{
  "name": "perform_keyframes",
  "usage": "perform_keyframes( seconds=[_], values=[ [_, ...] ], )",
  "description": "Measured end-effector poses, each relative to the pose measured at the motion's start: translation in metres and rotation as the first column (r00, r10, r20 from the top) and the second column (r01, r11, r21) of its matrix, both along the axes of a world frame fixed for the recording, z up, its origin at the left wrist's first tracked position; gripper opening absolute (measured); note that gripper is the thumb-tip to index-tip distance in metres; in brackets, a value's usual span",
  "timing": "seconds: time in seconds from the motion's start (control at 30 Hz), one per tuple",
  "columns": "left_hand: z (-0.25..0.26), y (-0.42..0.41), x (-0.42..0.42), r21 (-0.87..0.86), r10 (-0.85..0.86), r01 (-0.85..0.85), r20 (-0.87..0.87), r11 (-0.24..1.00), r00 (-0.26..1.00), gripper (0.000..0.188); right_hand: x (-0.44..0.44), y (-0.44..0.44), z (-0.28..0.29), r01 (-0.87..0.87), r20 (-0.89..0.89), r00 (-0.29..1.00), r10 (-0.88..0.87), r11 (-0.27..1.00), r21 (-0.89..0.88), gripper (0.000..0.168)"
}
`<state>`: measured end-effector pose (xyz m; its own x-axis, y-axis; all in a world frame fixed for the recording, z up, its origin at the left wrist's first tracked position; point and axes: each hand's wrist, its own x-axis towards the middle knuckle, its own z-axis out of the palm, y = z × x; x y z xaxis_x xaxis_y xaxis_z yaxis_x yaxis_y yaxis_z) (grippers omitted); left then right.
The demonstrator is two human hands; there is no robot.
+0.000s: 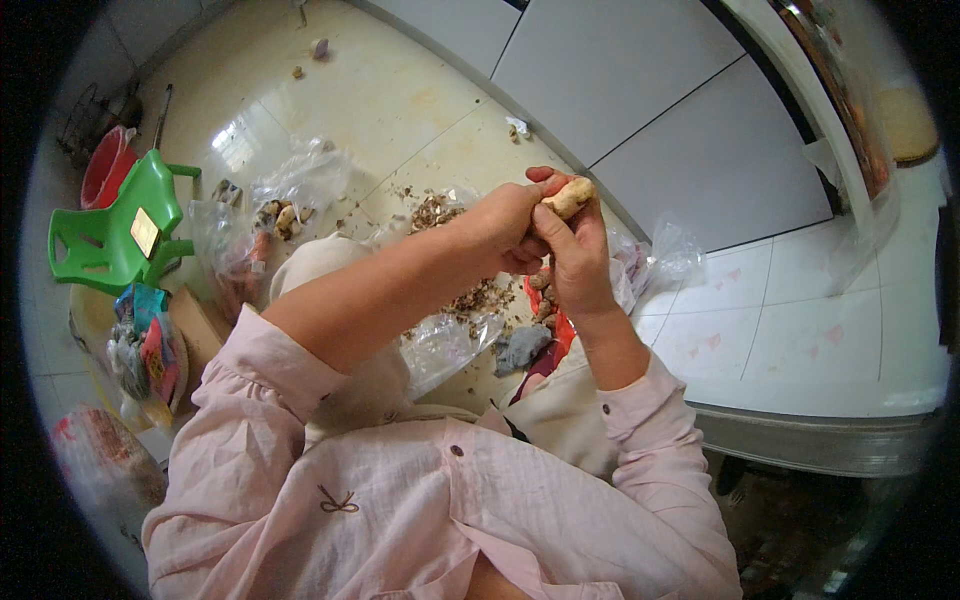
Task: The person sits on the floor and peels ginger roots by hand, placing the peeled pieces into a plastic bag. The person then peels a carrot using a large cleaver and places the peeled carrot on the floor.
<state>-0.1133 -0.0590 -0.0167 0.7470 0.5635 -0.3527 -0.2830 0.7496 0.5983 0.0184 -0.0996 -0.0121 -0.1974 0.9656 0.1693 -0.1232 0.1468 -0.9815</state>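
Note:
A pale, partly peeled tuber with brown patches is held up in front of me. My right hand wraps it from below and the right, its thumb towards the tuber's left end. Bent fingers of my left hand press on that same left end; whether they also hold a small tool is hidden. Beneath my hands, brown peelings lie on clear plastic sheeting. Unpeeled brown tubers sit in a red bag, partly covered by my right hand and wrist, near a grey cloth.
Left are a green plastic chair bearing a small flat object, a red basin, and plastic bags beside pale, dark-patched tubers. Grey cabinet doors stand ahead right, with a crumpled clear bag near their base.

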Motion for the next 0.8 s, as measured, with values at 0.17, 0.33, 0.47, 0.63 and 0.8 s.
perform_keyframes(
  seconds=[0.17,0.33,0.47,0.63,0.8],
  values=[
    [-0.004,0.004,0.006,0.011,0.077,-0.076,-0.026,0.997,0.997,0.040,-0.008,0.012,0.001,0.151,0.129,0.977,-0.171,0.977,0.154,0.028],
    [0.012,-0.004,0.018,0.082,0.234,-0.223,-0.190,0.971,0.953,0.043,0.004,0.024,0.006,0.066,-0.175,0.979,-0.108,0.970,-0.234,0.057],
    [0.011,0.003,0.016,0.156,0.273,-0.235,-0.310,0.959,0.911,0.038,0.015,0.033,0.009,-0.041,-0.461,0.877,-0.136,0.934,-0.354,0.061],
    [-0.005,0.009,0.002,0.504,0.232,-0.028,-0.348,0.863,0.908,0.042,0.040,0.039,0.005,-0.062,-0.551,0.822,-0.147,0.938,-0.342,0.054],
    [0.001,-0.007,0.010,0.331,0.114,-0.061,-0.142,0.942,0.983,0.052,0.027,0.033,0.001,0.005,-0.280,0.958,-0.056,0.984,-0.179,0.057]
  ],
)
